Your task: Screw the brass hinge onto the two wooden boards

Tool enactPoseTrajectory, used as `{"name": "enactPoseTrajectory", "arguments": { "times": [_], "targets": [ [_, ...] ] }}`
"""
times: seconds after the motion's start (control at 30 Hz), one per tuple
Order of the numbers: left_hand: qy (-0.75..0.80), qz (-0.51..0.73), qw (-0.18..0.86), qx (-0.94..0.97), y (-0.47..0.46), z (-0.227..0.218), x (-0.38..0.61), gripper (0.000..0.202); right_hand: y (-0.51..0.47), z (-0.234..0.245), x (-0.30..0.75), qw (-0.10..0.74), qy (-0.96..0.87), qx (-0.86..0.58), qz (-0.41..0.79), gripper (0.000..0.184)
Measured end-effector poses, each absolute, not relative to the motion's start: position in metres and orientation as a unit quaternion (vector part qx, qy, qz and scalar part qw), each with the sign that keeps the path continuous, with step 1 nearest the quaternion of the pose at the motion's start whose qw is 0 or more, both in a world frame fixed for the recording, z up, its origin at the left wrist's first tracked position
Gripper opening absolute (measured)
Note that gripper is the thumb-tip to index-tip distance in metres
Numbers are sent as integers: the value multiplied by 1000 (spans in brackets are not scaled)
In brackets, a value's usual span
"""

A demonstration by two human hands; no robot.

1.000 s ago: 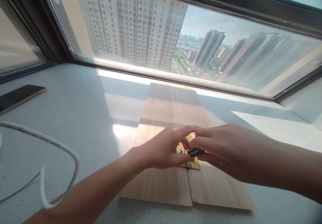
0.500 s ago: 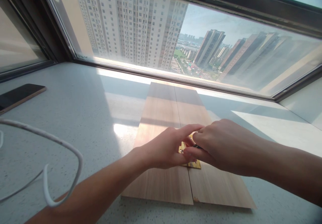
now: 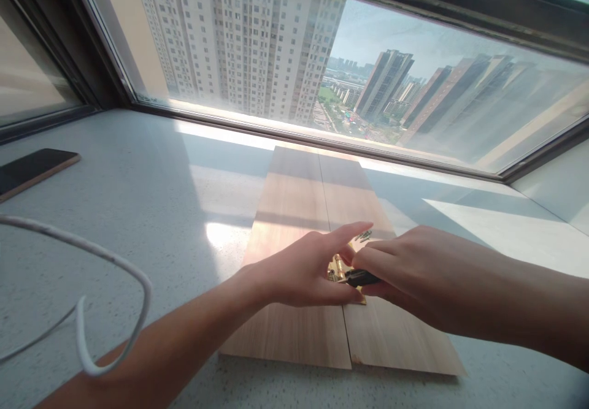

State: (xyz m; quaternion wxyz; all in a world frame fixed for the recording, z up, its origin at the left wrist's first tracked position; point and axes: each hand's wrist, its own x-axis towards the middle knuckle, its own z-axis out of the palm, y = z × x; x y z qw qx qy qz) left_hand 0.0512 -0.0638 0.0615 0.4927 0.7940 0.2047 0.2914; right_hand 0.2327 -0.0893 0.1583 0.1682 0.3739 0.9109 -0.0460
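Two pale wooden boards, a left board [image 3: 289,200] and a right board [image 3: 347,191], lie side by side with a narrow seam between them. A brass-coloured hinge [image 3: 339,267] lies across the seam, partly covered by my hands. My left hand [image 3: 299,269] is open around the hinge, its fingers and thumb apart, some of them hidden. My right hand [image 3: 409,268] is closed on a black-handled screwdriver [image 3: 361,277], whose tip points left at the hinge. Several small screws [image 3: 364,236] lie on the right board just past my left fingertip.
A phone [image 3: 37,167] lies at the far left of the speckled white sill [image 3: 138,200]. Nearer, a white cable [image 3: 115,259] loops up in front of my left forearm. A dark-framed window [image 3: 294,136] runs along the back, with tall buildings outside.
My right hand has shifted slightly down and right, so more of the screwdriver and hinge shows. My left fingers have spread from the right hand, and the screws have come into view.
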Motion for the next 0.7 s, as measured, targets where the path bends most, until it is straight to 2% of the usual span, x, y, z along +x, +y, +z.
{"name": "enactPoseTrajectory", "arguments": {
  "times": [0.13, 0.33, 0.47, 0.6, 0.7],
  "targets": [
    [235, 310, 477, 788, -65, 62, 53, 78, -87, 157, 225, 198, 894, 401, -29, 6],
    [229, 302, 480, 791, -64, 64, 52, 64, -88, 158, 223, 176, 899, 398, 34, 15],
    [192, 284, 471, 813, -61, 65, 48, 64, -89, 160, 229, 153, 919, 364, 5, 11],
    [171, 264, 471, 824, -58, 63, 45, 67, -86, 159, 235, 206, 928, 310, -1, 25],
    [159, 259, 469, 829, -58, 63, 45, 68, -83, 159, 233, 232, 919, 319, 7, 19]
  ]
}}
